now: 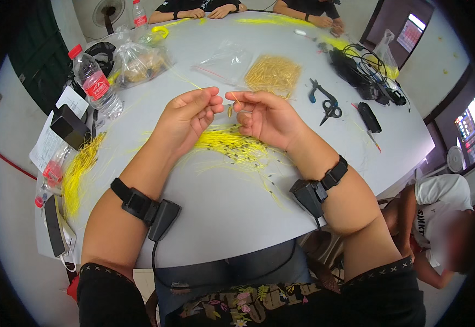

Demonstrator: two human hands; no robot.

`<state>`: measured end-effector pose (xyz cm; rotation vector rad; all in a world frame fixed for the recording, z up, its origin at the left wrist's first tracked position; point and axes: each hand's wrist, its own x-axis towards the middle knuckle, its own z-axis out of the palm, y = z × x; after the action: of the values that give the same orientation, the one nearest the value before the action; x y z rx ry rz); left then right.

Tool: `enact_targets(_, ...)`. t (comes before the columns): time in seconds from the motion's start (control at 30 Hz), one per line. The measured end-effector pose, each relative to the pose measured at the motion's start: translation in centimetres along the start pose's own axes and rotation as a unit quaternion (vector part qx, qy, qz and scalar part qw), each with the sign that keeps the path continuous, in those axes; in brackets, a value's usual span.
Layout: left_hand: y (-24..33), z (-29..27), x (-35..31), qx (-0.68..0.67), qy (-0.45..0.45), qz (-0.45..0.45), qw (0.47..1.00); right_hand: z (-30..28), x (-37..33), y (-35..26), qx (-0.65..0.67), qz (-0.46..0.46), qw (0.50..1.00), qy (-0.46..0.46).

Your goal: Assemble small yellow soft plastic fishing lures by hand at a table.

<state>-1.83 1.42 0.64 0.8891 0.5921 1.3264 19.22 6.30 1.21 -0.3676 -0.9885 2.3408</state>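
Observation:
Over the table, my left hand (184, 119) pinches a thin yellow line (194, 85) between thumb and forefinger; part of it trails up and away to the left. Close beside it, my right hand (273, 121) is closed at thumb and forefinger on a thin golden piece (236, 98), too small to tell its kind. A small gold-coloured bit (230, 111) hangs in the gap between the hands. Below them lies a loose bundle of yellow lines (232, 143) with small dark beads. Beyond my right hand is a heap of thin golden pieces (273, 75).
Scissors (331, 110) and a dark hand tool (313, 90) lie to the right, near a black case (369, 117) and tangled cables (365, 65). At left stand a water bottle (97, 84), a black box (69, 126) and more yellow lines (79, 174). People sit across the table.

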Motion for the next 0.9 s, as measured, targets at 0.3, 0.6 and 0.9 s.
enact_targets(0.3, 0.8, 0.4, 0.3, -0.117, 0.031, 0.009, 0.993, -0.2, -0.1, 0.0, -0.061, -0.003, 0.998, 0.034)
enact_targets(0.6, 0.6, -0.8, 0.6, 0.037, -0.108, -0.013, 0.993, 0.2, -0.3, -0.4, -0.018, -0.039, 0.997, 0.063)
enact_targets(0.9, 0.1, 0.4, 0.2, 0.199, -0.008, 0.072, 0.977, 0.2, -0.3, -0.5, -0.002, -0.046, 0.997, 0.054)
